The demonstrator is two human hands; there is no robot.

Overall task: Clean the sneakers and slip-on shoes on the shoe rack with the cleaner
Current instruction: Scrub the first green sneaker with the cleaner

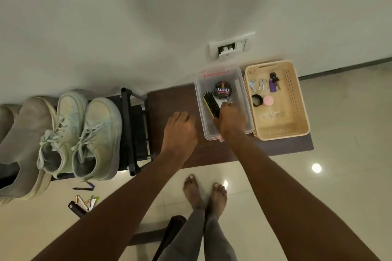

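A pair of pale green lace-up sneakers (pixel 80 135) stands on the black shoe rack (pixel 132 129) at the left. Beige slip-on shoes (pixel 23 146) sit beside them. On a low brown table (pixel 167 101) stands a clear plastic box (pixel 199 110) holding a black shoe brush (pixel 210 104) and a round polish tin (pixel 222 90). My right hand (pixel 231 119) reaches into this box beside the brush, its fingers curled round a small white item (pixel 226 103) that I cannot identify. My left hand (pixel 180 128) hovers over the table left of the box, fingers loosely curled and holding nothing.
A beige slotted basket (pixel 302 112) with keys (pixel 257 85) and small round items stands right of the clear box. A wall socket (pixel 230 47) is above it. Pens and small items (pixel 83 203) lie on the tiled floor by the rack. My bare feet (pixel 204 195) stand before the table.
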